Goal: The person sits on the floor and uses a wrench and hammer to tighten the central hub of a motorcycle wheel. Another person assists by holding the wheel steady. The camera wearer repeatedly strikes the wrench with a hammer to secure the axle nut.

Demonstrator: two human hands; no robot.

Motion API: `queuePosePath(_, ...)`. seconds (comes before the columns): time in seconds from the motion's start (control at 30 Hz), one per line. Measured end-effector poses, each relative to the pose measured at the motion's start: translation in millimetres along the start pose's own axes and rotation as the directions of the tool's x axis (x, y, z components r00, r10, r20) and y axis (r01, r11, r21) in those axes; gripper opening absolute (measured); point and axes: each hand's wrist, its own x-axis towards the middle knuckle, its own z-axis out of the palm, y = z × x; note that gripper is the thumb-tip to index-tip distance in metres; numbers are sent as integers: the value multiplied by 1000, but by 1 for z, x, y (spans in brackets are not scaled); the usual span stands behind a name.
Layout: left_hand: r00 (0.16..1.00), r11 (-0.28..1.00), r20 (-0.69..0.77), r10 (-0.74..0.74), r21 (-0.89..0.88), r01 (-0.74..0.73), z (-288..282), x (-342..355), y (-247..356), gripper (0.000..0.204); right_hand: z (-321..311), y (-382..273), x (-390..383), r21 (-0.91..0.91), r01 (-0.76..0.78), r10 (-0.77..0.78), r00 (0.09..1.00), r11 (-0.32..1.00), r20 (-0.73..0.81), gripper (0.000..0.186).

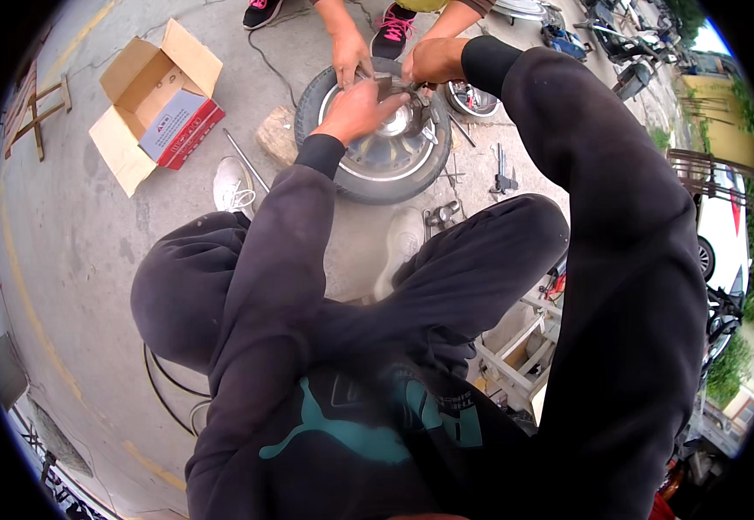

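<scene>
A motorcycle-type wheel (383, 178) with a black tyre and pale rim lies flat on the ground in front of me. My left hand (358, 111) is over its hub (394, 120), thumb and fingers closed about a dark grey part too small to make out. Reaching in from the right, my right hand (436, 62) bends down at the hub's far side. Its fingers are curled and partly hidden, and what they hold does not show. Facing me, a co-worker's hand (351, 57) touches the same spot, and the co-worker's other arm comes down beside my right hand.
An open cardboard box (147, 108) stands at the left. A wooden block (276, 137) sits by the tyre, near a metal rod (247, 160). Right of the wheel are a round metal bowl (474, 100) and tools (503, 173). A metal frame (520, 351) stands by my right knee.
</scene>
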Motion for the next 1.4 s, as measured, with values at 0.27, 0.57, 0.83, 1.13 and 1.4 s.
queuePosePath(0.27,996,996,-68,-55,69,60,-14,-6,-5,56,5,-16,-52,-851,92,-670,662,517,-335,25)
queuePosePath(0.57,992,994,-120,-33,103,45,-6,-1,-10,54,-6,-20,3,-198,37,-56,994,979,-89,27)
queuePosePath(0.83,989,991,-143,46,127,-28,-9,0,-15,54,9,-14,-40,-774,91,-597,695,627,-402,17)
queuePosePath(1.13,979,993,-194,67,108,-47,-5,1,-27,49,2,-48,-22,-510,-6,-171,939,860,-300,20)
queuePosePath(1.4,964,989,-240,111,122,-83,3,1,-26,50,10,-5,-23,-751,246,-665,674,612,-322,24)
